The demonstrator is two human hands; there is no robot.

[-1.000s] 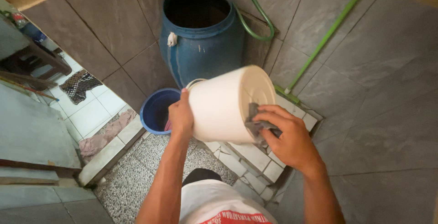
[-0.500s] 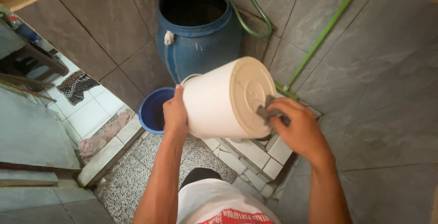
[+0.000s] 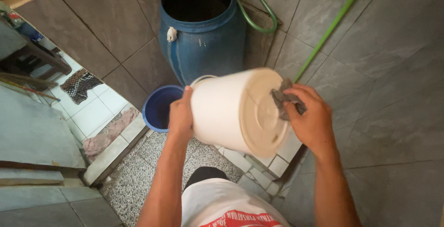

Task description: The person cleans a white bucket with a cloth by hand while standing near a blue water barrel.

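White plastic bucket (image 3: 231, 111): held on its side in mid-air between both hands, base turned toward the right hand, mouth toward the left.
Left hand (image 3: 181, 116): grip closed over the bucket's rim, fingers hidden inside the mouth; wire handle (image 3: 202, 78) arches just above the thumb.
Right hand (image 3: 311, 116): grip closed on a grey rag (image 3: 283, 101), pressed against the upper edge of the bucket's base.
Blue drum (image 3: 201, 28): upright, open-topped, beyond both grips; its wall stands near the bucket's upper side, whether touching cannot be told.
Green hose (image 3: 261, 16): loops over the drum's rim beyond the right grip; far end cut off at the top edge.
Blue basin (image 3: 159, 107): on the floor just left of the left grip, partly hidden behind that hand; contents not readable.
Green pole (image 3: 330, 26): leans along the grey tiled wall beyond the right grip; lower end hidden behind the rag and hand.
White tiled ledge (image 3: 263, 167): below the bucket, mostly covered by it; right edge meets the wall.
Pebbled floor (image 3: 143, 171): open patch beneath the left forearm, bounded on the left by a raised tiled threshold (image 3: 115, 150).
Cloth (image 3: 108, 134): pinkish, lying beyond the threshold, far left of the left grip.
Open room: tight; walls close behind the right grip, drum near ahead.
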